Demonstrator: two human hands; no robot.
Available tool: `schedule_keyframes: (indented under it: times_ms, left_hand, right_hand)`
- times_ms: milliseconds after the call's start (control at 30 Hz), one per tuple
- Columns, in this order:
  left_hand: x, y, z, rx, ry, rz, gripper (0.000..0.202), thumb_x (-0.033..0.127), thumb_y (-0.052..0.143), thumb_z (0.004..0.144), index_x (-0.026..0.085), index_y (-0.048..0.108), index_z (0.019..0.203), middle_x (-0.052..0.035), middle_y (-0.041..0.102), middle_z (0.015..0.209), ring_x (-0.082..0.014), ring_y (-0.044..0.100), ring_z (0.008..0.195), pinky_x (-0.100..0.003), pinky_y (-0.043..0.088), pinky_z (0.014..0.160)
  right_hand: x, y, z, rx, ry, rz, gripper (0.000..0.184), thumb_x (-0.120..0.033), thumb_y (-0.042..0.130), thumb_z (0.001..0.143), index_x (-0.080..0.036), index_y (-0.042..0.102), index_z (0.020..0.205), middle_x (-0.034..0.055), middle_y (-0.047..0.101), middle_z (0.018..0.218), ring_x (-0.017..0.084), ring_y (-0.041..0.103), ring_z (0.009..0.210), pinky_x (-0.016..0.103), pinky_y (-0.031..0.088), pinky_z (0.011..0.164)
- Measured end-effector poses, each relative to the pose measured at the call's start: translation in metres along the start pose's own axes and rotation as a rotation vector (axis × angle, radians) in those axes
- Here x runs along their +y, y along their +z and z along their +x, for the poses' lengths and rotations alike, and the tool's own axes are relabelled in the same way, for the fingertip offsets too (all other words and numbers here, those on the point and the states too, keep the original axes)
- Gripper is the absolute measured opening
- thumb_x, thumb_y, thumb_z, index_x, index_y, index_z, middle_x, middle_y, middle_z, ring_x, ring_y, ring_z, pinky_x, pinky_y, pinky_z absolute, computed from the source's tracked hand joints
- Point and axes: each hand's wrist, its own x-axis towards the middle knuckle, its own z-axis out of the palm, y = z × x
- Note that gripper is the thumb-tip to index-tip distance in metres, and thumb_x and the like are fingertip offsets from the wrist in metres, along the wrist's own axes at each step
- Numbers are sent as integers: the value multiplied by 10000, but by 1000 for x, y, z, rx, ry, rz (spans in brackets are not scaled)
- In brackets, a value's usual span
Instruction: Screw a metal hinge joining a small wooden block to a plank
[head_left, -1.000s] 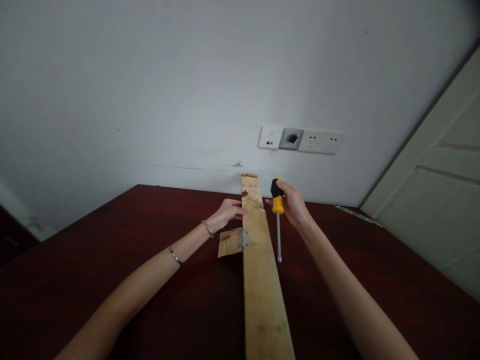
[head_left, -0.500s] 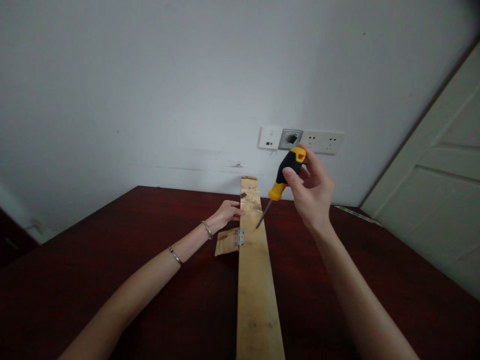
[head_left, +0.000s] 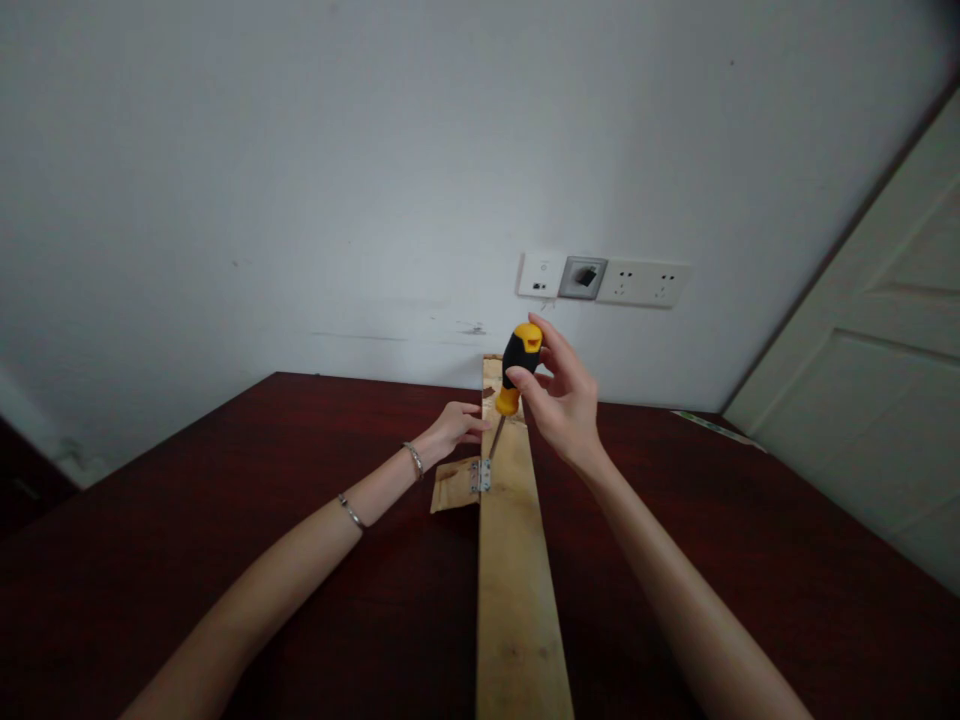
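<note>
A long pale wooden board (head_left: 514, 560) runs away from me across the table. A small metal hinge (head_left: 481, 475) joins its left edge to a short wood piece (head_left: 454, 485). My left hand (head_left: 454, 425) lies against the board's left edge beyond the hinge, fingers stretched out and touching the wood. My right hand (head_left: 562, 395) is closed around the black-and-yellow handle of a screwdriver (head_left: 517, 360). The screwdriver leans, handle up, with its tip down at the hinge's far right corner. I cannot tell whether the tip sits in a screw.
The dark red table (head_left: 337, 600) ends at a white wall (head_left: 300, 200). Sockets and switches (head_left: 641, 283) are on the wall behind my right hand. A thin, pale strip (head_left: 716, 428) lies at the table's back right, near a white panelled door (head_left: 885, 400).
My right hand has carried the screwdriver left, from over the board's right side to the hinge, and its tip has come down there. My left hand stays at the board's edge.
</note>
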Motion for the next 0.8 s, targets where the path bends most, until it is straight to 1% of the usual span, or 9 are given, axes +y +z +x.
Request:
schedule_keyframes:
  times_ms: [133, 433, 800]
  left_hand:
    - [0, 0, 1, 12, -23, 1, 195, 59, 714, 575, 75, 669, 765, -70, 687, 756, -148, 643, 628, -269, 529, 634]
    - [-3, 0, 3, 19, -21, -31, 136, 45, 709, 590, 80, 649, 706, -51, 665, 694, -132, 624, 590, -260, 527, 608]
    - [-4, -1, 3, 13, -17, -31, 114, 26, 672, 615, 85, 668, 713, -53, 677, 705, -119, 617, 580, -248, 524, 609]
  right_hand:
    - [4, 3, -2, -19, -2, -8, 552, -366, 609, 788, -291, 460, 1314, 53, 486, 1330, 198, 539, 1036, 278, 549, 691]
    - [5, 6, -4, -34, -31, -46, 533, -350, 598, 804, -294, 457, 1316, 57, 501, 1305, 204, 533, 1042, 295, 545, 709]
    - [7, 8, -5, -57, -41, -55, 528, -349, 585, 816, -290, 451, 1323, 59, 530, 1263, 189, 540, 984, 280, 530, 696]
